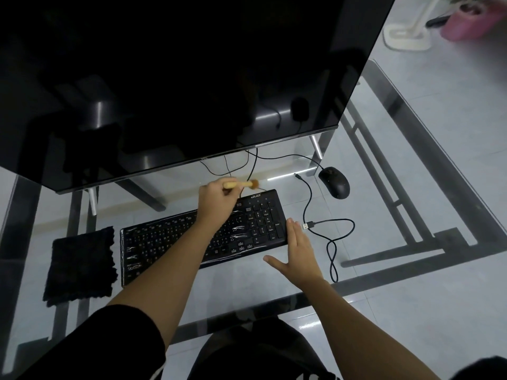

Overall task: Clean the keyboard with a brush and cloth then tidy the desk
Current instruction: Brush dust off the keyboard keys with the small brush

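A black keyboard (170,237) in a clear plastic cover lies on the glass desk (247,278). My left hand (216,200) reaches across it and is shut on a small wooden brush (244,184), whose brown bristles point right just past the keyboard's far edge. My right hand (297,250) rests flat with fingers apart against the keyboard's right end. A dark folded cloth (81,263) lies to the left of the keyboard.
A large dark monitor (178,78) stands behind the keyboard. A black mouse (334,182) sits at the back right. A loose black USB cable (326,229) loops right of the keyboard. The desk's near edge runs just in front of my arms.
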